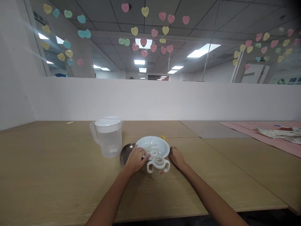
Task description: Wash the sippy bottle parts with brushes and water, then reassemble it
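Note:
My left hand [137, 159] lies over the left near rim of a white plate [162, 146], its fingers spread. Its rightmost digit reaches to a small white lid [153, 153] at the plate's near side, and a thin clear straw [150, 145] runs up from around there. Beside the plate's right rim my right hand [177, 156] rests on the table, fingers curled in, holding nothing I can see. Between the hands, a clear baby bottle [158, 169] with two white handles stands upright and uncapped. Partly under my left hand is a round metal dish [125, 154].
A lidded clear pitcher [110, 139], seemingly with water in it, stands left of the metal dish. Something yellow [164, 138] shows behind the plate. On the right lies a pink cloth [249, 131] with a patterned cloth [279, 134] on it. A white wall [150, 100] borders the table's back.

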`<state>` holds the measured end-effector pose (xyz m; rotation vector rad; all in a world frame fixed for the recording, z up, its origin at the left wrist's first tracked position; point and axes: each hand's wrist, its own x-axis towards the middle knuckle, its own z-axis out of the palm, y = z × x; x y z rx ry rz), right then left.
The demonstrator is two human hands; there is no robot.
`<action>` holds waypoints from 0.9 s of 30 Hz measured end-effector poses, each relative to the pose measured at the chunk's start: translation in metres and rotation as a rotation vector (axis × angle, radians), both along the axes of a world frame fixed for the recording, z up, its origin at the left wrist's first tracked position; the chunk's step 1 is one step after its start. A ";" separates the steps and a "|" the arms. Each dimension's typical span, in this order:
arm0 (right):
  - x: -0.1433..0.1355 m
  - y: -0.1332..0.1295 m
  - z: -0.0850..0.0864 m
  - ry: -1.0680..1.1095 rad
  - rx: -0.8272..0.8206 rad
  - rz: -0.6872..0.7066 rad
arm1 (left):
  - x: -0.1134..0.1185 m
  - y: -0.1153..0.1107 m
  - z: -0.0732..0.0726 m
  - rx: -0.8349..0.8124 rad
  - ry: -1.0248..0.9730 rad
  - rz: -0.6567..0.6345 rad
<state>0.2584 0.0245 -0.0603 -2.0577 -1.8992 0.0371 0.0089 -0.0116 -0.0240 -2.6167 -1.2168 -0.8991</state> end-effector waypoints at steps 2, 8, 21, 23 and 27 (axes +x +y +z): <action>0.000 0.000 0.000 -0.005 -0.004 -0.003 | 0.000 0.000 0.001 0.020 0.008 0.027; -0.001 -0.002 0.003 0.003 -0.016 -0.004 | -0.001 -0.003 0.004 0.031 -0.007 0.005; -0.001 -0.004 0.005 0.032 -0.001 0.003 | 0.009 -0.006 0.003 0.005 -0.303 0.033; -0.001 -0.004 0.004 0.031 0.004 0.002 | 0.009 -0.005 0.004 0.035 -0.340 0.038; 0.000 -0.003 0.001 0.023 0.003 0.010 | 0.006 -0.003 0.004 0.048 -0.418 0.036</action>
